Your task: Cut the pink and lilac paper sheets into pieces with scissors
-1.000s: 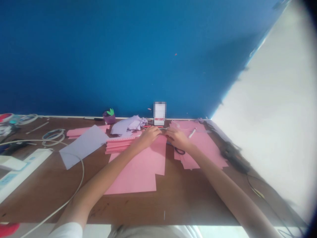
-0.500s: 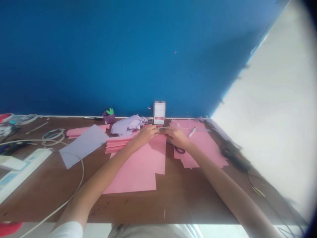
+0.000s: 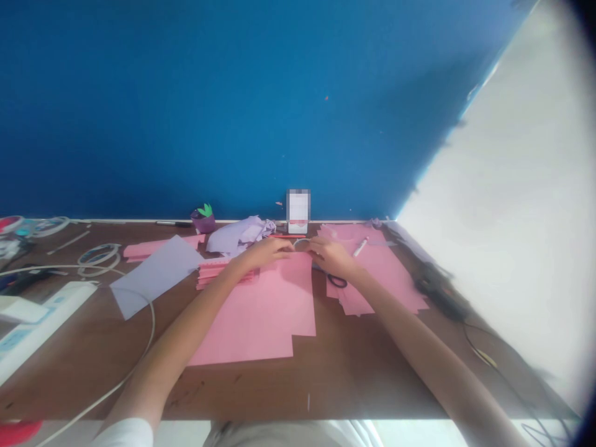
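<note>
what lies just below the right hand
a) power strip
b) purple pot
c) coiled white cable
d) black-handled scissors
d, the black finger loops of the scissors show just below the right hand, at the edge of the pink paper.

Count: one left hand (image 3: 263, 253), one right hand (image 3: 328, 256), one pair of scissors (image 3: 337, 281), one white marker (image 3: 360, 247), one flat lilac sheet (image 3: 153, 276), one crumpled lilac paper wad (image 3: 237, 236), one purple pot (image 3: 203, 222), one power strip (image 3: 46, 323).
</note>
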`<state>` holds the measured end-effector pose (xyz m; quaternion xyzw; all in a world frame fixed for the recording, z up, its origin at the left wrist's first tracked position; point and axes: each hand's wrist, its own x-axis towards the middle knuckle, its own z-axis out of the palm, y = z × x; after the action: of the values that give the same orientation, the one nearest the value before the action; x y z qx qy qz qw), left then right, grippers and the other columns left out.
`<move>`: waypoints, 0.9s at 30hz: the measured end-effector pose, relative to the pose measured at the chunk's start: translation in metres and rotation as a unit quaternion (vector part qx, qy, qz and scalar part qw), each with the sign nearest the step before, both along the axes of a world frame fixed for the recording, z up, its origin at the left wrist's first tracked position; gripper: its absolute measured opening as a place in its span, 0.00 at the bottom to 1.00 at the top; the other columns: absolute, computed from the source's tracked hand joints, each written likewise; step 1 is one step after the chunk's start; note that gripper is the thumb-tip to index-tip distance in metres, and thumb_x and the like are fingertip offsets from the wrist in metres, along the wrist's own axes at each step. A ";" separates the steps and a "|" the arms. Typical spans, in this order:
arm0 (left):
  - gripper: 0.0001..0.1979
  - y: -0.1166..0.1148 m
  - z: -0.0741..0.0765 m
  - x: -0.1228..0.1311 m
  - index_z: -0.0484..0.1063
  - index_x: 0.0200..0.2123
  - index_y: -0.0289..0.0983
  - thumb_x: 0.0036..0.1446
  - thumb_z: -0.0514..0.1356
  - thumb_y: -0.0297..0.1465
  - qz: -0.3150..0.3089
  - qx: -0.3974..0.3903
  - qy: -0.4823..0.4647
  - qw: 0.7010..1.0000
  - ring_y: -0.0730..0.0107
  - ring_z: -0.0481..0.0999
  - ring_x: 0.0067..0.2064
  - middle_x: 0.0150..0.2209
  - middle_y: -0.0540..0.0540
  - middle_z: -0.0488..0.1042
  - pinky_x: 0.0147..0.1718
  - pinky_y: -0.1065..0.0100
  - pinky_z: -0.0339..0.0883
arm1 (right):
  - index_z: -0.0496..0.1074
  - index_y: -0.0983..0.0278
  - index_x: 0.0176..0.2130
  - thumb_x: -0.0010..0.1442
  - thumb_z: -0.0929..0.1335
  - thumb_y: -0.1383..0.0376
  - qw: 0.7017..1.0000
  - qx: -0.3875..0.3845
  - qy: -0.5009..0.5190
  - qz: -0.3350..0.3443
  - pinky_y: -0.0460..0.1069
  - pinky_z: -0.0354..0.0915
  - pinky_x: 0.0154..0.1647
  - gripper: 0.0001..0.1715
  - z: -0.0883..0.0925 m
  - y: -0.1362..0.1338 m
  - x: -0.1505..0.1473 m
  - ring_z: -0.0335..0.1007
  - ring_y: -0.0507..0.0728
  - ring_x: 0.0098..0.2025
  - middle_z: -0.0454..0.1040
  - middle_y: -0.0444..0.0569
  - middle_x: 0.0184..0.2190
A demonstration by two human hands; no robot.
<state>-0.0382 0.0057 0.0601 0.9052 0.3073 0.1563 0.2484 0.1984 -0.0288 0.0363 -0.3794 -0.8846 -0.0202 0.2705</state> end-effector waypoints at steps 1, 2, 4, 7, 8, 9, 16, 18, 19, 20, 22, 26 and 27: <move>0.14 0.000 0.000 0.000 0.73 0.42 0.40 0.59 0.53 0.40 0.002 0.005 0.001 1.000 0.66 0.73 0.40 0.41 0.46 0.75 0.39 0.68 0.63 | 0.73 0.61 0.42 0.59 0.62 0.73 1.000 -0.002 0.000 -0.002 0.50 0.63 0.38 0.15 0.000 0.000 0.001 0.68 0.57 0.41 0.73 0.51 0.40; 0.14 0.000 0.000 0.000 0.73 0.41 0.39 0.59 0.53 0.40 0.003 0.012 0.000 1.000 0.66 0.73 0.40 0.41 0.45 0.75 0.39 0.68 0.63 | 0.73 0.61 0.42 0.59 0.62 0.73 1.000 -0.004 0.000 -0.002 0.50 0.63 0.38 0.15 0.000 0.000 0.001 0.68 0.57 0.41 0.73 0.51 0.40; 0.14 0.001 -0.002 0.001 0.74 0.40 0.38 0.60 0.52 0.39 0.008 0.026 -0.009 1.000 0.65 0.72 0.41 0.41 0.44 0.75 0.40 0.67 0.63 | 0.73 0.61 0.41 0.59 0.62 0.73 1.000 -0.006 0.001 -0.003 0.50 0.63 0.38 0.15 0.001 0.000 0.001 0.68 0.56 0.41 0.73 0.51 0.40; 0.13 0.003 -0.007 0.003 0.74 0.39 0.38 0.60 0.53 0.38 0.016 0.038 -0.027 0.999 0.65 0.71 0.42 0.41 0.44 0.74 0.42 0.65 0.63 | 0.73 0.61 0.41 0.58 0.62 0.74 1.000 -0.007 -0.003 -0.001 0.50 0.62 0.39 0.15 0.002 0.000 0.001 0.68 0.56 0.41 0.73 0.51 0.39; 0.13 0.004 -0.009 0.004 0.74 0.39 0.38 0.60 0.53 0.37 0.018 0.040 -0.031 0.999 0.65 0.71 0.42 0.40 0.44 0.74 0.42 0.65 0.63 | 0.73 0.61 0.41 0.57 0.62 0.74 1.000 -0.008 -0.005 0.000 0.49 0.62 0.39 0.16 0.002 0.000 0.001 0.68 0.56 0.41 0.73 0.51 0.39; 0.13 0.005 -0.010 0.004 0.74 0.39 0.38 0.59 0.53 0.37 0.020 0.042 -0.033 0.998 0.65 0.71 0.42 0.40 0.44 0.74 0.42 0.65 0.63 | 0.73 0.61 0.41 0.57 0.62 0.75 1.000 -0.009 -0.008 0.000 0.49 0.62 0.38 0.16 0.002 0.000 0.001 0.68 0.56 0.41 0.73 0.50 0.39; 0.12 0.003 -0.011 0.004 0.73 0.39 0.38 0.59 0.54 0.37 0.019 0.042 -0.059 0.997 0.67 0.71 0.42 0.40 0.45 0.73 0.43 0.66 0.62 | 0.73 0.61 0.40 0.57 0.62 0.74 1.000 -0.014 -0.020 -0.013 0.49 0.61 0.36 0.15 0.000 0.002 0.004 0.67 0.56 0.40 0.73 0.50 0.39; 0.12 0.002 -0.010 0.004 0.73 0.39 0.38 0.59 0.55 0.38 0.014 0.034 -0.069 0.997 0.67 0.70 0.43 0.41 0.45 0.73 0.43 0.66 0.62 | 0.73 0.62 0.40 0.58 0.62 0.74 1.000 -0.014 -0.019 -0.013 0.49 0.61 0.37 0.14 -0.001 0.003 0.005 0.67 0.56 0.40 0.73 0.50 0.39; 0.12 0.001 -0.010 0.004 0.73 0.39 0.39 0.58 0.55 0.38 0.011 0.029 -0.072 0.997 0.67 0.70 0.43 0.41 0.46 0.73 0.43 0.66 0.62 | 0.73 0.62 0.40 0.58 0.62 0.74 1.000 -0.014 -0.020 -0.013 0.50 0.62 0.38 0.14 -0.002 0.003 0.006 0.67 0.57 0.41 0.73 0.50 0.39; 0.12 0.000 -0.010 0.004 0.73 0.40 0.39 0.58 0.56 0.39 0.009 0.023 -0.075 0.997 0.67 0.70 0.43 0.41 0.46 0.73 0.44 0.66 0.62 | 0.73 0.62 0.39 0.58 0.62 0.74 1.000 -0.014 -0.022 -0.012 0.50 0.62 0.38 0.14 -0.002 0.004 0.006 0.67 0.57 0.41 0.73 0.50 0.39; 0.13 -0.001 -0.010 0.005 0.73 0.40 0.39 0.58 0.56 0.40 0.007 0.009 -0.079 0.997 0.67 0.71 0.43 0.41 0.46 0.74 0.44 0.66 0.62 | 0.73 0.62 0.39 0.57 0.62 0.74 0.999 -0.018 -0.030 -0.014 0.50 0.62 0.39 0.14 -0.003 0.004 0.007 0.68 0.57 0.42 0.74 0.50 0.39; 0.14 0.000 -0.015 0.007 0.73 0.40 0.37 0.59 0.53 0.39 0.014 -0.009 -0.076 0.997 0.66 0.72 0.43 0.42 0.45 0.74 0.43 0.66 0.63 | 0.73 0.63 0.41 0.58 0.62 0.74 0.999 -0.028 -0.028 -0.010 0.51 0.63 0.41 0.15 -0.004 0.005 0.008 0.67 0.58 0.44 0.74 0.51 0.41; 0.14 0.000 -0.017 0.007 0.73 0.40 0.37 0.60 0.53 0.39 0.015 -0.009 -0.074 0.997 0.66 0.72 0.42 0.42 0.45 0.74 0.42 0.66 0.63 | 0.73 0.63 0.41 0.58 0.62 0.74 0.999 -0.031 -0.023 -0.006 0.51 0.63 0.42 0.16 -0.004 0.005 0.009 0.67 0.58 0.44 0.74 0.51 0.42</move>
<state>-0.0309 0.0057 0.0434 0.8841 0.3035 0.2238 0.2760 0.2074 -0.0236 0.0324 -0.3926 -0.8884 -0.0034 0.2381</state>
